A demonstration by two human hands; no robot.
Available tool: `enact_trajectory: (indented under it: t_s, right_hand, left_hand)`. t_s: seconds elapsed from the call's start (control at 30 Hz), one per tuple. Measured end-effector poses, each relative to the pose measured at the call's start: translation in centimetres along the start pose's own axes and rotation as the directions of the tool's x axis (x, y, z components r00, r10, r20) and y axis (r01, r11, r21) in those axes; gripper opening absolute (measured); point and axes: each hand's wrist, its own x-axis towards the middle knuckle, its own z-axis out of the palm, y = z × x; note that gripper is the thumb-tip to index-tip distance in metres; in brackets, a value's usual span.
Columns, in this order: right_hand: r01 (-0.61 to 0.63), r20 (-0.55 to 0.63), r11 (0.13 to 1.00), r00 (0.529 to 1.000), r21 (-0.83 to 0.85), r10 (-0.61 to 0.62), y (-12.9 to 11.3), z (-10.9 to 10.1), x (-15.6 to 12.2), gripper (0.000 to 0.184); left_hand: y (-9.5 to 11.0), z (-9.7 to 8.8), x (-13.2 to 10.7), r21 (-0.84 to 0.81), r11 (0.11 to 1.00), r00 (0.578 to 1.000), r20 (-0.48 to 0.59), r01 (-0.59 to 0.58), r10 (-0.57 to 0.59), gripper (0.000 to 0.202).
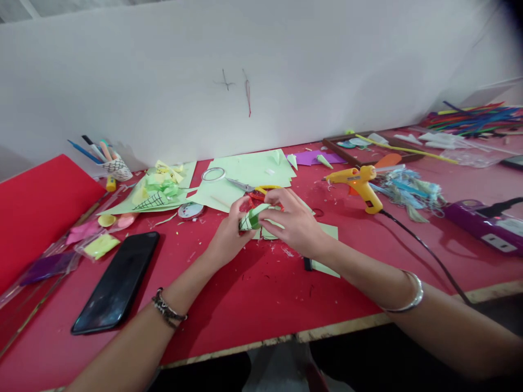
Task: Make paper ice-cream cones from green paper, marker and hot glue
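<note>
Between my two hands is a small rolled piece of green paper with a black grid drawn on part of it. My left hand has its fingers closed round the gridded end. The fingers of my right hand pinch the paper's upper right side. Just behind the hands lie scissors with yellow and red handles, partly hidden by my fingers. They rest on light green paper sheets. Cut pieces of green paper lie beneath and beside my right hand.
A yellow glue gun stands at right, its cord running to the table edge near a purple power strip. At left are a black phone, paper scraps and a pen cup. A white wall rises behind.
</note>
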Motion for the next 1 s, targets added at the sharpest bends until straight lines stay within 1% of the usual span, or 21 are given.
enact_trajectory:
  t_s: [0.03, 0.1, 0.2, 0.23, 0.3, 0.4, 0.63, 0.73, 0.9, 1.0]
  right_hand:
    - [0.021, -0.002, 0.999, 1.000, -0.036, -0.022, 0.0, 0.0, 0.0, 0.017]
    - [0.105, -0.012, 0.985, 0.994, -0.139, -0.108, 0.0, 0.0, 0.0, 0.018]
    - [0.250, -0.014, 0.925, 0.964, -0.285, -0.265, 0.2, -0.1, 0.1, 0.022]
    - [0.277, -0.014, 0.909, 0.955, -0.310, -0.296, 0.2, -0.1, 0.1, 0.022]
    - [0.293, -0.017, 0.899, 0.949, -0.325, -0.315, 0.3, 0.0, 0.1, 0.022]
    - [0.266, -0.027, 0.920, 0.958, -0.289, -0.286, 0.5, 0.2, 0.0, 0.022]
    - [0.164, 0.003, 0.980, 0.986, -0.114, -0.165, 0.3, 0.1, 0.1, 0.023]
    - [0.093, -0.052, 0.992, 0.994, -0.085, -0.097, 0.0, -0.1, 0.2, 0.020]
    - [0.022, -0.107, 0.993, 0.994, -0.113, -0.034, -0.6, -0.5, 0.2, 0.020]
    - [-0.026, -0.129, 0.996, 0.992, -0.089, 0.014, -0.9, -0.6, 0.2, 0.019]
  left_hand:
    - [0.0, 0.0, 0.0, 0.035, 0.999, 1.000, -0.020, -0.006, 0.007, 0.064]
    - [0.0, -0.1, -0.1, 0.094, 0.995, 0.999, -0.047, -0.022, 0.026, 0.067]
    - [0.2, -0.2, -0.1, 0.122, 0.992, 0.998, -0.041, -0.033, 0.038, 0.070]
    - [0.2, -0.2, -0.1, 0.123, 0.992, 0.999, -0.032, -0.033, 0.037, 0.071]
    - [0.2, -0.2, -0.1, 0.122, 0.992, 0.999, -0.020, -0.026, 0.028, 0.071]
    - [0.1, -0.2, -0.2, 0.120, 0.993, 1.000, -0.014, -0.013, 0.014, 0.071]
    - [0.1, 0.0, -0.3, 0.141, 0.990, 0.999, -0.031, -0.016, 0.020, 0.068]
    - [0.3, 0.0, -0.3, 0.167, 0.986, 0.998, -0.044, -0.028, 0.036, 0.068]
    - [0.4, 0.1, -0.5, 0.231, 0.967, 0.986, -0.097, -0.109, 0.134, 0.070]
    - [0.4, 0.3, -0.5, 0.252, 0.961, 0.983, -0.116, -0.111, 0.144, 0.069]
